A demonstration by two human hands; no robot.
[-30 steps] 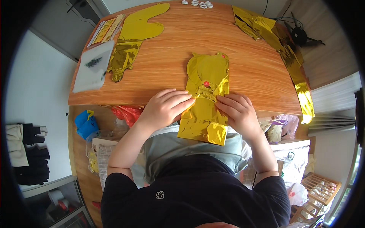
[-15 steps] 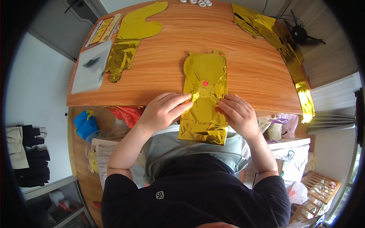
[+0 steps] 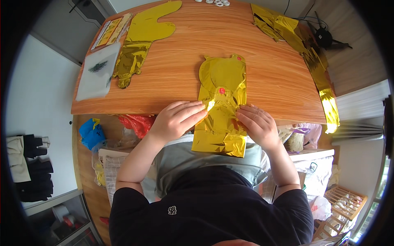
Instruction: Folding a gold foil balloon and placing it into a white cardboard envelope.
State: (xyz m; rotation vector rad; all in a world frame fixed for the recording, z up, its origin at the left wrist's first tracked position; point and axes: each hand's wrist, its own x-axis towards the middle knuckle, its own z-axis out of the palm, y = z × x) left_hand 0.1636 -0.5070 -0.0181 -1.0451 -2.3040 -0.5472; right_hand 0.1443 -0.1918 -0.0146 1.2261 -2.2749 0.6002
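A flat, folded gold foil balloon (image 3: 225,76) lies over the near table edge, its lower end hanging toward my lap. Two small red round stickers show on it, one near the middle and one at the upper right. My left hand (image 3: 174,121) holds its left edge, fingertips at the crease. On the opposite edge my right hand (image 3: 259,125) has its fingers together on the foil. The thumbs are partly hidden. Between the hands the foil is crumpled and shiny.
Another gold foil balloon (image 3: 150,30) lies at the left of the wooden table (image 3: 197,30), beside a translucent plastic bag (image 3: 92,78) and flat packs (image 3: 111,33). Long gold foil (image 3: 305,51) runs along the right edge, near a black device with cables (image 3: 324,37). Small white rings (image 3: 218,3) sit at the back.
The foil balloon has shifted very slightly, and its hanging lower end looks flatter, with its creases and reflections changed. Both hands stay almost in place at its edges.
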